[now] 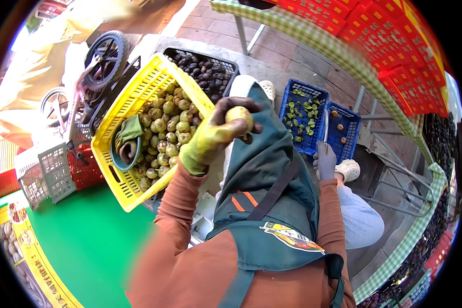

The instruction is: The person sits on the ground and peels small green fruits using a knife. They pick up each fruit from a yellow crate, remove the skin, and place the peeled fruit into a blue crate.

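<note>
My left hand (215, 133), in a yellow-green glove with dark-stained fingers, is raised over my left leg. It grips a pale green, round fruit (239, 117) that looks like a walnut in its husk. Lower on the right, my right hand (326, 159) wears a grey glove and is closed around the handle of a knife (325, 125). The narrow blade points away from me, over the adjoining sides of two blue plastic baskets. Green husk pieces (302, 111) lie in the left blue basket (310, 85), and several brown walnuts (339, 126) in the right one (354, 122).
Left of my knees, a tilted yellow crate (117, 111) holds many green fruits (173, 127) and a teal bowl (114, 156) with a glove. Behind it stands a black crate (235, 69) of dark fruits. A checked-cloth table (331, 40) with red boxes curves around the right.
</note>
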`<state>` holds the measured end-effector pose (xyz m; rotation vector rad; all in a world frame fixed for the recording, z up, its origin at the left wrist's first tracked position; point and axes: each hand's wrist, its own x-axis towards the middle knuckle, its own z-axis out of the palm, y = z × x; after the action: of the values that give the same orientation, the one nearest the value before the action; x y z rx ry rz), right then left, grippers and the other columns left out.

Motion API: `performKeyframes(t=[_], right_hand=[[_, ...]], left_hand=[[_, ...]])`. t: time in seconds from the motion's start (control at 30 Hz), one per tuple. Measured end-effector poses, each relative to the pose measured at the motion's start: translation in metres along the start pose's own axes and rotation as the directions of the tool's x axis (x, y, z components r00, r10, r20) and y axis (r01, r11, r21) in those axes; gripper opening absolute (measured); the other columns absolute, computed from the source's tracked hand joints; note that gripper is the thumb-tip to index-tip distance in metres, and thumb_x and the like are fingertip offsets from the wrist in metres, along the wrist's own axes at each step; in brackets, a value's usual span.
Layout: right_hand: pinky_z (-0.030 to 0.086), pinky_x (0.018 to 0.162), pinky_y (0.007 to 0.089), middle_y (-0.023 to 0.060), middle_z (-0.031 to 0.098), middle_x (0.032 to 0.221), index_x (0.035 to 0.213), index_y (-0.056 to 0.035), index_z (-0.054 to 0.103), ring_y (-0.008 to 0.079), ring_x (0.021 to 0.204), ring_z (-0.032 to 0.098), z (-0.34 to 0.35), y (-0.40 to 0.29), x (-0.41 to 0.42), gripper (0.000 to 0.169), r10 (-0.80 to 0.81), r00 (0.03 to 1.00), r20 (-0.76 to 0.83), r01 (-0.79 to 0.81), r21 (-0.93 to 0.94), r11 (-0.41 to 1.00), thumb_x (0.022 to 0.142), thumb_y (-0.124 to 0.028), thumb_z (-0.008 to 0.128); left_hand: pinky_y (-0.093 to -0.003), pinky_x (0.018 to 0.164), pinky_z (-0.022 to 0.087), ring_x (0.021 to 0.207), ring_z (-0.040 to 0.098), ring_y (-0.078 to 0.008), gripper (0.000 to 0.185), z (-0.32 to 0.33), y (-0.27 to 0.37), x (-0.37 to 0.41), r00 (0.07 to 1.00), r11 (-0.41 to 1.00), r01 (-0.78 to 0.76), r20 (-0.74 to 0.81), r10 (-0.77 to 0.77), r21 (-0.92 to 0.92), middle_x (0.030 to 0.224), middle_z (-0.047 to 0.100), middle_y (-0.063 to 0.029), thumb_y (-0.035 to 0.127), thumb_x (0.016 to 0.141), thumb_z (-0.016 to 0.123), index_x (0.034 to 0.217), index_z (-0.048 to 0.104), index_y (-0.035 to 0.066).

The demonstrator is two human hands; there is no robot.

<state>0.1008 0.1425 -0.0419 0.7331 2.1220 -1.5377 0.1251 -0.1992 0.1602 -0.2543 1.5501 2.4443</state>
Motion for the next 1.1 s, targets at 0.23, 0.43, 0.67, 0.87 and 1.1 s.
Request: performKeyframes(t=[0.23,0.43,0.67,0.87,1.1], right_hand=[[0.052,0.061,0.0328,0.0098,0.070,0.079,0.112,-0.0064,0.065,0.0213,0.069,0.070,-0.033,-0.059,-0.051,0.030,-0.639,0.758,0.131,0.650,-0.228,0.725,0.097,-0.033,0.061],[0.052,0.057,0.0393,0.0093,0.069,0.080,0.106,-0.0129,0.063,0.0309,0.070,0.068,-0.052,-0.056,-0.064,0.031,-0.729,0.651,0.212,0.713,-0.503,0.490,0.092,-0.041,0.065],[0.051,0.054,0.0416,0.0090,0.067,0.074,0.098,-0.0120,0.060,0.0321,0.065,0.066,-0.056,-0.058,-0.066,0.033,-0.672,0.702,0.237,0.660,-0.572,0.487,0.092,-0.045,0.062],[0.052,0.056,0.0442,0.0120,0.068,0.072,0.093,-0.0095,0.059,0.0362,0.063,0.066,-0.029,-0.043,-0.043,0.036,-0.611,0.762,0.216,0.593,-0.612,0.523,0.094,-0.046,0.058],[0.052,0.063,0.0488,0.0181,0.069,0.077,0.096,-0.0065,0.059,0.0397,0.073,0.067,0.019,-0.027,-0.027,0.039,-0.480,0.875,0.069,0.446,-0.503,0.740,0.096,-0.045,0.055]], left_hand=[[-0.0260,0.077,0.048,0.094,0.059,-0.0170,0.066,0.077,-0.134,0.101,0.920,0.858,0.307,0.360,-0.156,-0.412,0.130,0.058,-0.0097,0.051,0.097,0.055,0.146,0.041,0.008],[-0.0301,0.069,0.049,0.087,0.065,-0.0202,0.085,0.098,-0.168,0.117,0.894,0.894,0.367,0.362,-0.263,-0.257,0.115,0.067,-0.0115,0.075,0.091,0.041,0.141,0.047,0.007],[-0.0259,0.056,0.043,0.074,0.065,-0.0202,0.088,0.095,-0.178,0.128,0.903,0.931,0.343,0.317,-0.289,-0.127,0.100,0.071,-0.0104,0.079,0.090,0.036,0.128,0.058,0.003],[-0.0307,0.058,0.053,0.071,0.066,-0.0203,0.079,0.102,-0.178,0.128,0.907,0.898,0.410,0.178,-0.382,-0.159,0.089,0.071,-0.0099,0.072,0.093,0.041,0.119,0.063,0.000],[-0.0366,0.064,0.056,0.075,0.066,-0.0233,0.074,0.089,-0.206,0.135,0.936,0.865,0.315,-0.024,-0.351,-0.391,0.093,0.069,-0.0117,0.068,0.094,0.045,0.117,0.062,0.000]])
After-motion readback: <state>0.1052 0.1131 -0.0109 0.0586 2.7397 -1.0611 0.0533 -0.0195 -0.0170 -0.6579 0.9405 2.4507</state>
